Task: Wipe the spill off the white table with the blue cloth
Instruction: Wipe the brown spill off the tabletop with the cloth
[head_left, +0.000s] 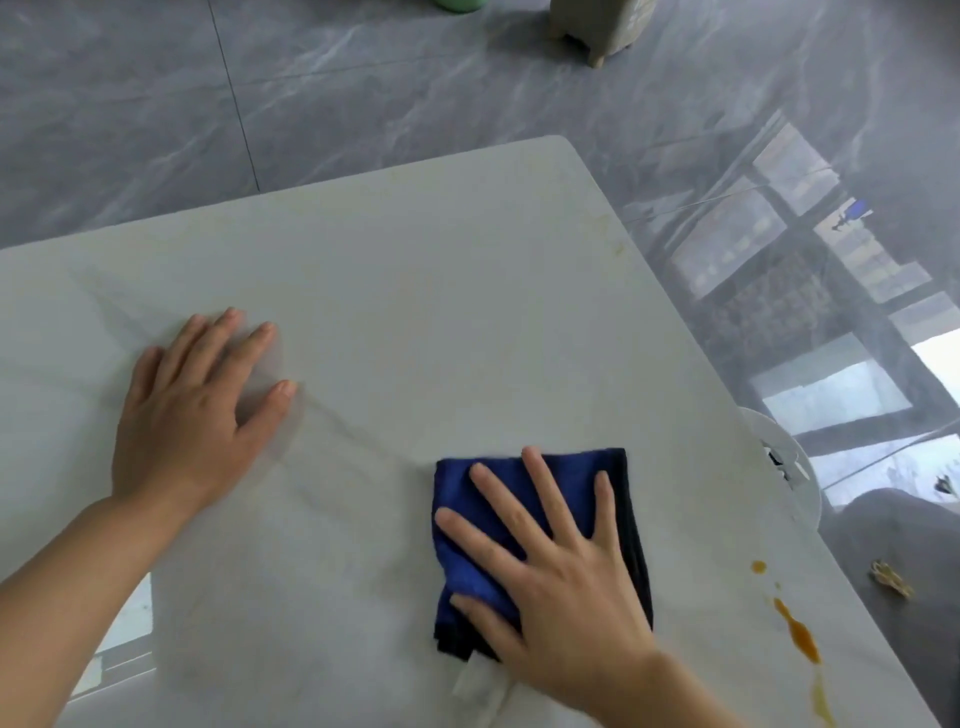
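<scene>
On the white table (415, 291), the right hand (561, 571) presses flat, fingers straight, on the folded blue cloth (467, 561). The orange spill (797, 631) lies to its right, near the edge, running lengthwise toward the person. The left hand (192, 415) rests released, much farther away.

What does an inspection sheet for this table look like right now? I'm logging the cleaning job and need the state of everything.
Surface: white table, faint yellowish marks near its far edge.
Job's things: folded blue cloth flat on the table; orange spill along the right edge, apart from the cloth, not yet wiped.
Clutter: a white tag sticks out from under the cloth.
Grips: right hand flat on the cloth, fingers spread; left hand flat on the bare table.
Cables: nothing seen.
Surroundings: glossy grey tiled floor; beige stool and a green object at the top; small scrap off the table's right edge.
</scene>
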